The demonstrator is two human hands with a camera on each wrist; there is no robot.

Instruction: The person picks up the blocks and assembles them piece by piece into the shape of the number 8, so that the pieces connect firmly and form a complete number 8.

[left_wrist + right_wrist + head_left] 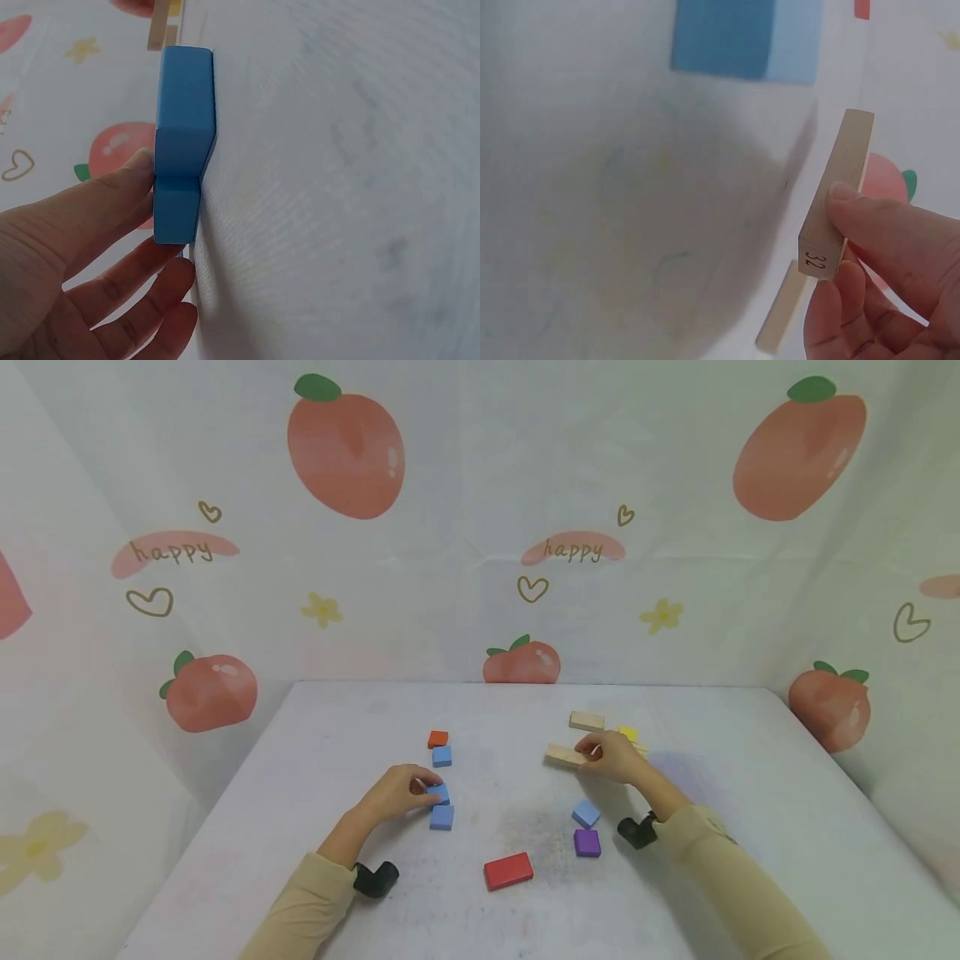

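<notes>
Thumb and fingers of my left hand (397,792) pinch a small blue block (441,793) on the left part of the table. A second blue block (442,817) sits against its near side, and in the left wrist view this nearer block (185,97) looks larger. At the right, my right hand (617,758) grips one end of a pale wooden block (564,756). The right wrist view shows the number 32 on the end of that wooden block (825,217), held between thumb and fingers. It appears slightly raised there.
Beyond the left hand lie another blue block (442,757) and an orange block (438,740). Another wooden block (587,721) and a partly hidden yellow block (628,732) are around the right hand. Nearer are a blue block (586,814), a purple block (587,843) and a red block (508,871).
</notes>
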